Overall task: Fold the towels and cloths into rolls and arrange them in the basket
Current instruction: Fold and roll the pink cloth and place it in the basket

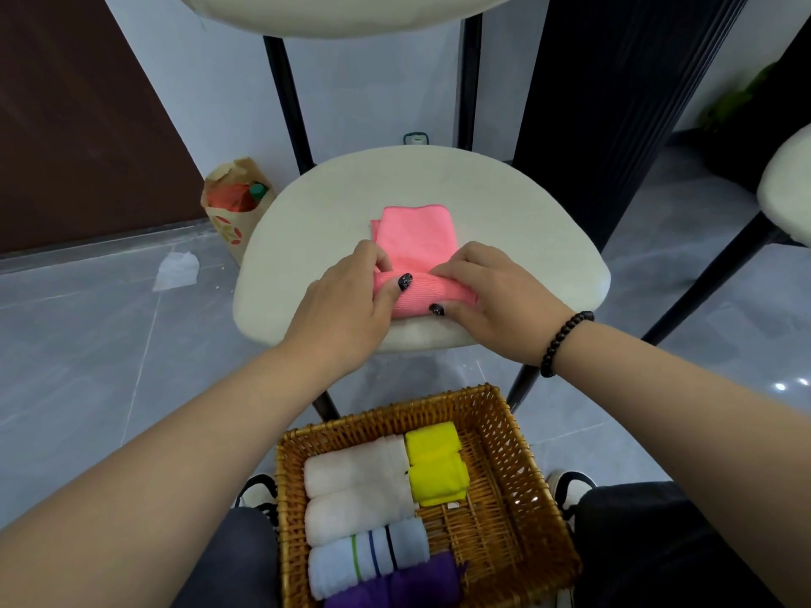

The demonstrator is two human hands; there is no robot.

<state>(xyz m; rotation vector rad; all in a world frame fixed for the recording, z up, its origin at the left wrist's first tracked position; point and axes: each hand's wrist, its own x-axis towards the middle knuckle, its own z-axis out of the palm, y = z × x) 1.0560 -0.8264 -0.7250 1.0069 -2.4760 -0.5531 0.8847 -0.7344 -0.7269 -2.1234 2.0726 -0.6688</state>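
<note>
A pink cloth (417,239) lies on the cream chair seat (526,221), its near end wound into a roll. My left hand (346,300) grips the roll's left end, thumb on top. My right hand (487,296) grips the right end, fingers curled over it. The wicker basket (522,498) stands on the floor between my knees. Inside it lie two white rolled towels (355,484), two yellow rolls (436,462), a light blue striped roll (368,559) and a purple roll (408,590).
A paper bag (235,208) with red and green items stands on the floor left of the chair. A white tissue (175,269) lies on the grey tiles. Another cream chair (785,190) is at the right edge, and black chair legs flank the seat.
</note>
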